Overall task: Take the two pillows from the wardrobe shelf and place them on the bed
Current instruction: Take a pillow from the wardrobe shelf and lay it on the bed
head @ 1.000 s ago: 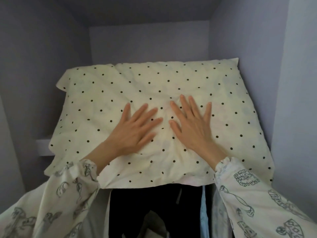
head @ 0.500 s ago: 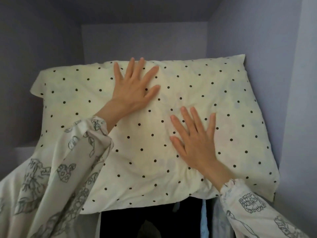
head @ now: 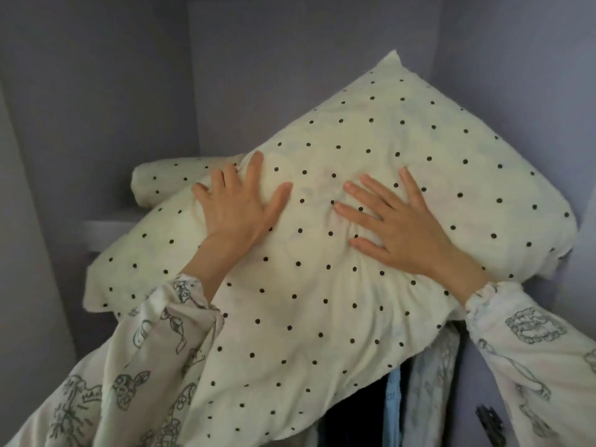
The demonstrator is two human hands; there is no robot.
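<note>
- Up on the wardrobe shelf (head: pixel 106 228), w/ both arms raised, we have the top pillow (head: pixel 322 269) tipped up at an angle, its near edge hanging out past the shelf lip over the hanging clothes (head: pixel 429 382) below.
- Left hand (head: pixel 237 208) lies over the pillow's upper-left edge, fingers curled round the fold, so it's gripping the pillow there; prob. that's the hand that drags it out.
- Right hand (head: pixel 400 227) is pressed flat on the pillow face, fingers spread and sunk into the stuffing: bracing, not closed round anything. Our guess: it stops the soft bulk flopping sideways.
- Far corner points up toward the back wall (head: pixel 306 75), right end sits near the wardrobe side wall (head: pixel 532 91); whether it touches, can't tell.
- 2nd pillow (head: pixel 167 182), same dotted cover, lies flat on the shelf behind and left, partly hidden by the 1st. Untouched.
- Bed isn't in view.
- Step in hand, we reckon: pulling pillow no. 1 free; task is early, neither pillow delivered.
- Risk as we see it: cover is loose and limp, so the low front corner could snag on the clothes.
</note>
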